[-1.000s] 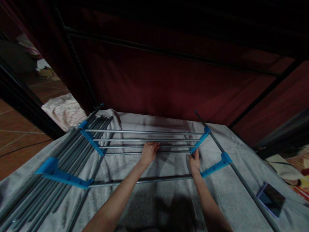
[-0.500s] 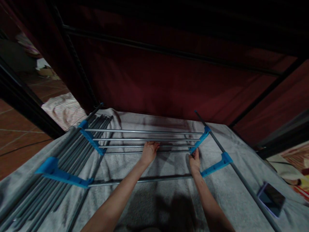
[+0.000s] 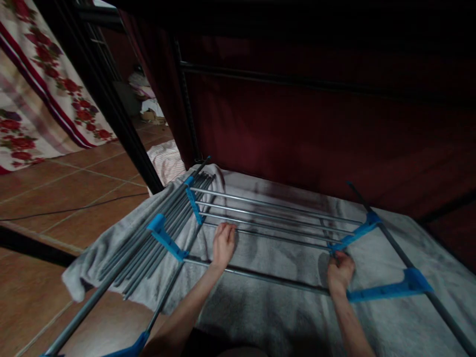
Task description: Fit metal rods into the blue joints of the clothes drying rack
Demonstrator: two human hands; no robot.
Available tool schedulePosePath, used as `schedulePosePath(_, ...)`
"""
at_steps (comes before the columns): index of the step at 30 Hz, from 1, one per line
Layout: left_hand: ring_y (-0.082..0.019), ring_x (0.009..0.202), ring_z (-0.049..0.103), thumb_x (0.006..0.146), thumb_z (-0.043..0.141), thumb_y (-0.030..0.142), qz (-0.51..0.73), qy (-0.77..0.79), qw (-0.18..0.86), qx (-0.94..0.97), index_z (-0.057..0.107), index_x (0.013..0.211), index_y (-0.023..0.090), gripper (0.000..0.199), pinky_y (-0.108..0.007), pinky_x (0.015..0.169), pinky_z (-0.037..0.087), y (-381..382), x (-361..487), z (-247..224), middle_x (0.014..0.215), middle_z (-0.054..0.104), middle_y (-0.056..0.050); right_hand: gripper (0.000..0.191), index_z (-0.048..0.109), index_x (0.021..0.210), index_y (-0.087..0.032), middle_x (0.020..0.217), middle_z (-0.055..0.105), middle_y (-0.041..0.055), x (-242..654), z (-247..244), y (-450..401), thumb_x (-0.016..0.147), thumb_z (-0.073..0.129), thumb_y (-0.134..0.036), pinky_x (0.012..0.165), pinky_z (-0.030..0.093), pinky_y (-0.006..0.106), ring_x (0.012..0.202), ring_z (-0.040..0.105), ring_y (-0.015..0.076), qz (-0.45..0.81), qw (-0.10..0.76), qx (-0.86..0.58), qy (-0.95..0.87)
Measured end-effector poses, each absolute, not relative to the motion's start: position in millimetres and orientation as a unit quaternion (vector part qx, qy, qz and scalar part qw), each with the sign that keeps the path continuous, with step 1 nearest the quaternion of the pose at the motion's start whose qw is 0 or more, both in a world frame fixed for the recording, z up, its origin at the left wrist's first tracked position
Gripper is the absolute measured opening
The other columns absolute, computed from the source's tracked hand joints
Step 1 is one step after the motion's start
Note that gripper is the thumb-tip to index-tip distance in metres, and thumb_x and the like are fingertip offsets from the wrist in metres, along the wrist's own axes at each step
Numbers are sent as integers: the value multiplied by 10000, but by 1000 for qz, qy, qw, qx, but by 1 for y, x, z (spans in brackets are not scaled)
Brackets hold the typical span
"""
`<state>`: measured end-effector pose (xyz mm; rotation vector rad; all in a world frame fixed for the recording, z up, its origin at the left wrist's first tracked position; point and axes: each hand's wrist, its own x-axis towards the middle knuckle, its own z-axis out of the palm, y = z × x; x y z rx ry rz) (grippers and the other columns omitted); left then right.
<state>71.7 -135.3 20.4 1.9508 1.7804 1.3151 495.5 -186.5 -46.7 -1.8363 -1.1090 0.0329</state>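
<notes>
Along the nearest of four rods [image 3: 282,239], the left hand [image 3: 223,244] is resting near the left end, fingers bunched narrow; can't tell if they're gripping or just touching. Well to its right, the right hand [image 3: 341,272] is pinching the near end of the right far bracket [image 3: 355,236]; its fingers are hiding the rod joint. Rods are spanning from there to the left far bracket [image 3: 194,204], just beyond the left hand. Nearer than both hands' fingertips, a single crossbar [image 3: 275,280] is running between the near brackets. Left of the left hand, loose tubes [image 3: 178,210] are lying on grey cloth [image 3: 390,327]. Risk: uneven pushing could pop a rod out; soft cloth could let the frame twist.
</notes>
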Motion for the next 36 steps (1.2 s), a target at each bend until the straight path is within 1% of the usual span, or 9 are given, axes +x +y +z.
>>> schedulePosePath(2,-220,1003,612,953,468,171,436,690,72,572,632,995,203,172,-369,938,495,-133,37,12,1000,623,-75,433,638,1158,-142,1071,660,154,485,-42,-185,843,422,-347,979,461,503,1075,587,326,-17,439,-725,-530)
schedulePosePath(3,-240,1023,606,915,495,147,428,720,62,543,619,1015,192,165,-393,947,490,-130,22,8,1023,617,-89,410,644,1155,-156,1093,669,148,478,-41,-183,858,415,-318,978,464,494,1080,592,314,-24,413,-703,-578)
schedulePosePath(6,-296,1074,585,822,541,95,399,775,47,487,580,1093,149,279,-436,950,468,-118,-8,1,1067,595,-133,420,622,1250,-201,1215,676,114,458,-39,-175,912,377,-247,1016,445,476,1135,593,276,-31,325,-641,-695)
schedulePosePath(8,-313,1069,580,803,547,90,374,798,47,471,569,1121,132,321,-436,930,454,-109,-17,-2,1059,590,-143,429,612,1290,-219,1267,668,99,448,-40,-169,944,360,-236,1049,420,472,1151,593,264,-44,278,-631,-723)
schedulePosePath(10,-314,1032,583,804,543,93,347,813,50,466,581,1094,132,295,-430,898,444,-101,-20,-5,1025,593,-137,419,621,1295,-226,1279,667,96,444,-43,-163,966,361,-243,1079,394,474,1156,594,262,-59,245,-632,-733)
schedulePosePath(14,-293,1008,581,806,529,85,305,824,51,474,611,976,149,199,-406,883,429,-91,-21,-8,993,602,-125,383,662,1243,-213,1204,687,111,446,-47,-153,986,385,-267,1054,407,469,1126,601,273,-65,208,-636,-740)
schedulePosePath(19,-291,1024,585,808,555,124,274,830,47,484,641,971,154,187,-390,891,429,-89,-27,-8,999,607,-129,358,701,1149,-209,1104,697,108,451,-53,-143,994,389,-294,988,446,435,1077,613,267,-41,210,-646,-733)
schedulePosePath(27,-301,1050,576,830,533,155,254,831,35,494,658,1000,150,211,-410,934,422,-89,-29,-10,1058,621,-150,337,711,1117,-208,1084,711,94,455,-54,-141,972,428,-319,945,472,417,1052,628,252,-11,238,-638,-732)
schedulePosePath(36,-301,1042,583,870,524,197,252,829,33,498,667,977,149,185,-419,963,416,-87,-31,-12,1068,628,-156,337,697,1085,-237,1071,716,84,455,-53,-139,956,409,-353,975,456,468,1044,625,275,25,270,-640,-719)
